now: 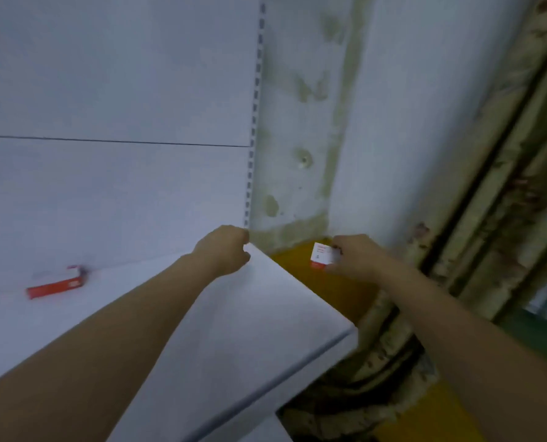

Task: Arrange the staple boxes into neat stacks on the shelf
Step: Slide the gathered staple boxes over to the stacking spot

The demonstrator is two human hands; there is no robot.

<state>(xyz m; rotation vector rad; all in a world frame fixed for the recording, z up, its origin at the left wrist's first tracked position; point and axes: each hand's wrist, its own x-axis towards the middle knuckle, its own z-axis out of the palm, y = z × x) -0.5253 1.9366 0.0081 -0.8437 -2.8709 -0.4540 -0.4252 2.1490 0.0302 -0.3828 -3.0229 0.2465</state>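
Note:
My right hand (352,256) grips a small white and red staple box (321,255) just past the right end of the white shelf (234,314), over a yellow surface. My left hand (226,248) is curled into a fist at the shelf's far right corner, near the slotted upright; whether it holds anything is hidden. Another red and white staple box (57,285) lies flat on the shelf at the far left, close to the back panel.
A white back panel (106,90) rises behind the shelf, with a slotted metal upright (254,106) at its right edge. A stained wall (304,138) and a worn, rusty frame (505,186) stand to the right. A yellow surface (329,291) lies below the shelf's end.

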